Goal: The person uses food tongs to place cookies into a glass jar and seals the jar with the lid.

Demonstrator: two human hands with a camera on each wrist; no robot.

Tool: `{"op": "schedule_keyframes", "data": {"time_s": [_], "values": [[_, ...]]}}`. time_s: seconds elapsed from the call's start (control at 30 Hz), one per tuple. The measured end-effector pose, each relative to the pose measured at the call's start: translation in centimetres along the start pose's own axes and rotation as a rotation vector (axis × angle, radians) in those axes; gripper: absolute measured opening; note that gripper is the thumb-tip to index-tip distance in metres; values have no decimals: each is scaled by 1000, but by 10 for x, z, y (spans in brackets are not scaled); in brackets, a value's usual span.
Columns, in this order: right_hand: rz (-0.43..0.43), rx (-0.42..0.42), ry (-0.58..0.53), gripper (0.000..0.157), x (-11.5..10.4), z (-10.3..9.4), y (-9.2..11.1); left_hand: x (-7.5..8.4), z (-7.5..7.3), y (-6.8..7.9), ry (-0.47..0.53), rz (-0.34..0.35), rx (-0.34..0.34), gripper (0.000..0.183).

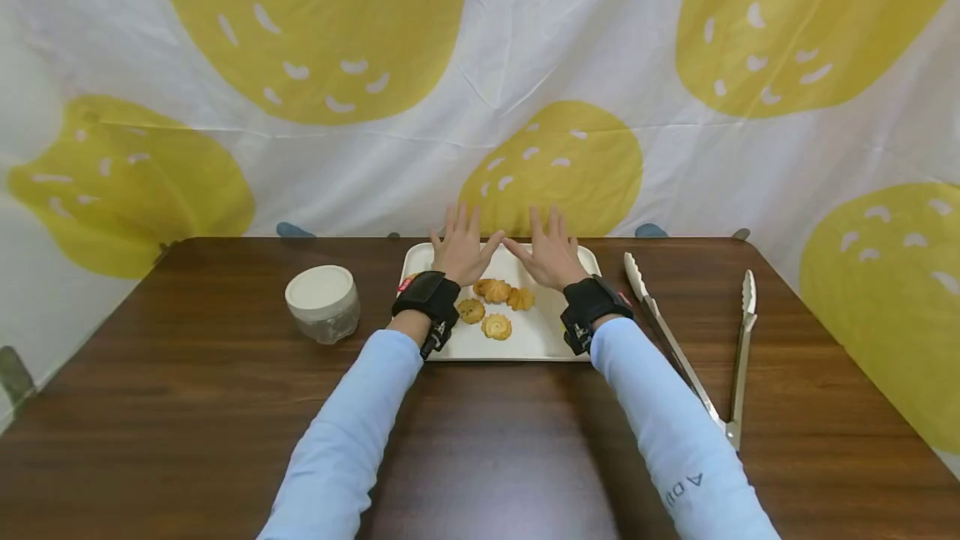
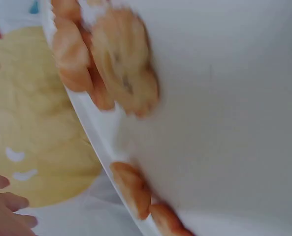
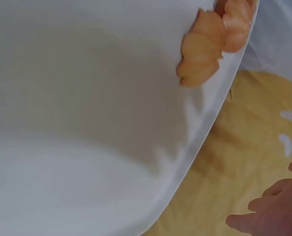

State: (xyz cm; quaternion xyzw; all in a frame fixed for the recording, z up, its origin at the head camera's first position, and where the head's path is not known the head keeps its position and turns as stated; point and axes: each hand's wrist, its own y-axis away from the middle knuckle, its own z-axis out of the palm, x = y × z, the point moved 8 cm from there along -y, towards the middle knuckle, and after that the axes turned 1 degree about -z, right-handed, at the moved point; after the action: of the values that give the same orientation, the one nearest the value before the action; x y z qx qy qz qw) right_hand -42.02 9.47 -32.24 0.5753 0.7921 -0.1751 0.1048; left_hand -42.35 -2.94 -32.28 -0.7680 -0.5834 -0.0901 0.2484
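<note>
Both hands are stretched out over a white tray [image 1: 540, 340] with their fingers spread and nothing held. The left hand [image 1: 461, 255] is above the tray's left half, and the right hand [image 1: 552, 258] above its right half, the thumbs close together. Several golden cookies lie on the tray between the wrists, among them a swirled round cookie [image 1: 497, 327] and a ridged cookie [image 1: 521, 299]. In the left wrist view a speckled cookie [image 2: 122, 61] shows large and blurred. The right wrist view has a ridged cookie [image 3: 201, 49] near the tray's rim.
To the left of the tray stands a clear jar [image 1: 330, 319] with a white lid [image 1: 321, 287]. Metal tongs [image 1: 738, 365] lie spread on the right side of the brown table [image 1: 187, 407]. A white cloth [image 1: 555, 40] with yellow fruit shapes hangs behind.
</note>
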Motion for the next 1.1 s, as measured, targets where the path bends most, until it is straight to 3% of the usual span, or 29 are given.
{"op": "schedule_keyframes", "data": {"time_s": [0.2, 0.3, 0.57, 0.83, 1.1], "values": [[-53, -10, 2, 77, -8, 12, 8, -1, 5, 16, 38, 9, -70, 66], [-96, -16, -59, 76, -15, 16, 12, -3, 3, 22, 60, 14, -77, 63], [-116, -79, -258, 69, -38, 16, 18, 5, -21, 36, 210, 115, -26, 49], [-79, -121, -309, 70, -56, 20, 22, -9, -36, 52, 243, 17, -65, 46], [-104, -133, -312, 73, -72, 28, 26, -28, -46, 68, 260, -28, -68, 48]]}}
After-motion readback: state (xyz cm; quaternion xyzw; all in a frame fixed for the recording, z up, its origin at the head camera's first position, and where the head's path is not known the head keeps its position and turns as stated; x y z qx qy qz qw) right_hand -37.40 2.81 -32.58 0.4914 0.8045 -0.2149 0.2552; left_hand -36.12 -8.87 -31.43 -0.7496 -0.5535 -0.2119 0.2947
